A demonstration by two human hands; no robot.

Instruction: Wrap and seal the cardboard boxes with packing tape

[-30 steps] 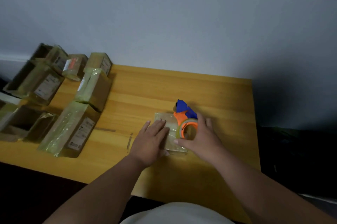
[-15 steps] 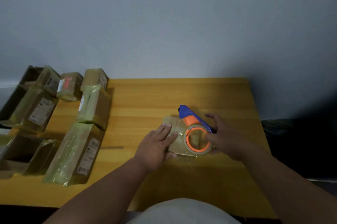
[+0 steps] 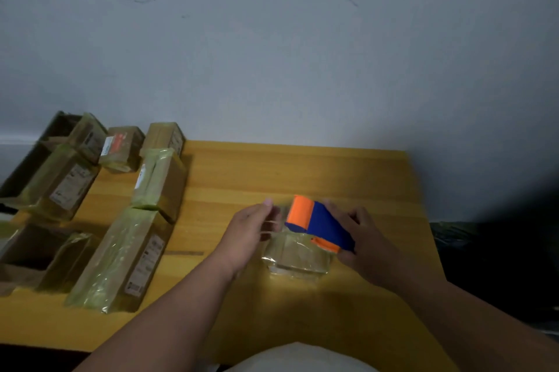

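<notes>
Most of the work looks done, as far as the head view shows; a group of boxes lies along the left side of the wooden table (image 3: 302, 166), and several of them, such as the long wrapped box (image 3: 121, 259) nearest the person and the wrapped box (image 3: 160, 181) behind it, already carry a glossy yellowish skin of tape; an open carton (image 3: 27, 256) at the left edge seems not yet sealed, though blur makes that hard to settle. The small box (image 3: 295, 253) in hand sits near the middle of the table, just in front of the person, between the two hands; its near face and top already shine with wrinkled clear tape, so it is judged to be mid-wrap rather than fresh. The right hand (image 3: 369, 244) grips the orange and blue tape dispenser (image 3: 317, 223), fingers curled round its body, and holds it over the box's far edge; the left hand (image 3: 248, 235) is at the box's left end, fingers loosely bent, but motion blur hides whether they pinch tape or box, so its grip cannot be told.
</notes>
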